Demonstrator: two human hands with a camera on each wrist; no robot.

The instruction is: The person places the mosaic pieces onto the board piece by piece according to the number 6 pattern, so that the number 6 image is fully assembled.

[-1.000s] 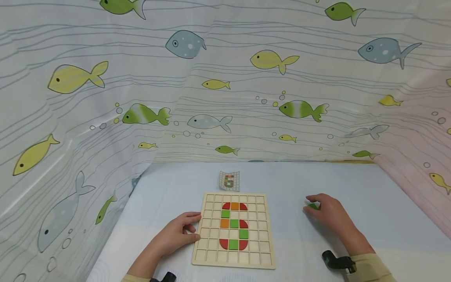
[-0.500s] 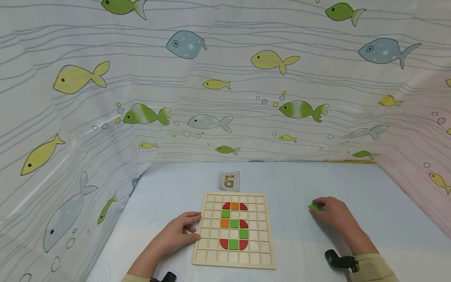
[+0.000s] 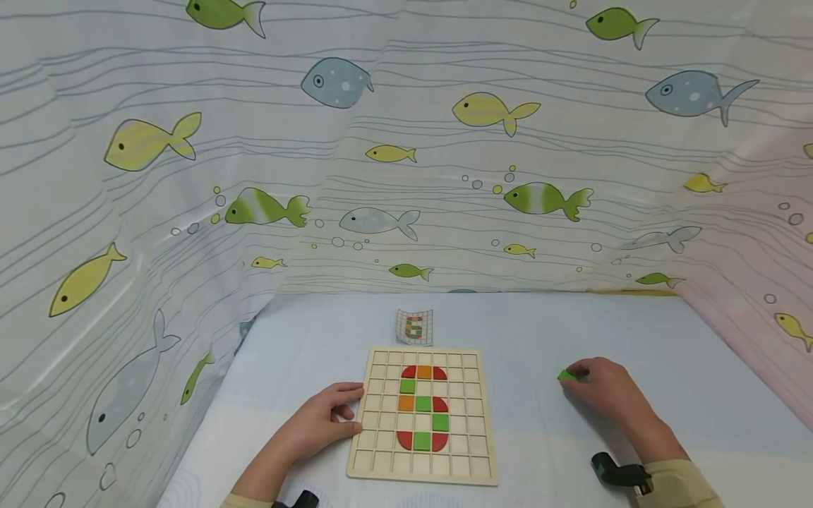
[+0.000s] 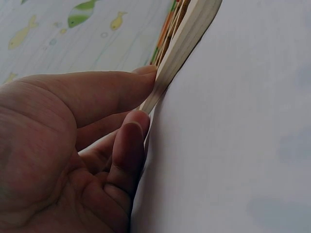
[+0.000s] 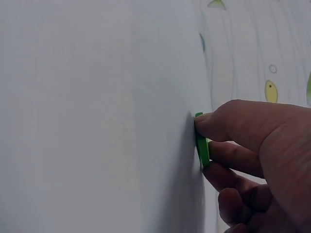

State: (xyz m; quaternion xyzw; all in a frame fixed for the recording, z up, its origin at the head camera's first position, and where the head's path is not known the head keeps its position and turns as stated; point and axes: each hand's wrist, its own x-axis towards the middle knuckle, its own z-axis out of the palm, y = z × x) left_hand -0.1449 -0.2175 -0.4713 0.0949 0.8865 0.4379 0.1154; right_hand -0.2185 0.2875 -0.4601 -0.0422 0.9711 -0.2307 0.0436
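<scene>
My left hand (image 3: 324, 418) rests at the left edge of a wooden grid board (image 3: 379, 462), its thumb and forefinger touching that edge apart from each other. In the left wrist view, the thumb and a fingertip meet the board's edge (image 4: 177, 48). Red, orange and green tiles (image 3: 423, 403) sit in the middle cells of the board. On the right, my right hand (image 3: 603, 388) pinches a green tile (image 5: 202, 143) between thumb and fingers, low over the table. In the right wrist view the tile stands on edge, close to the cloth; contact is hard to tell.
Behind the board lies a small card (image 3: 414, 327) printed with a similar coloured grid pattern. A pale cloth (image 3: 521, 451) covers the table. Fish-patterned sheeting (image 3: 438, 155) rises at the back and along both sides.
My right hand has drawn slightly to the right and down, and its fingers have closed round the green tile. The left hand and the board have stayed in place.
</scene>
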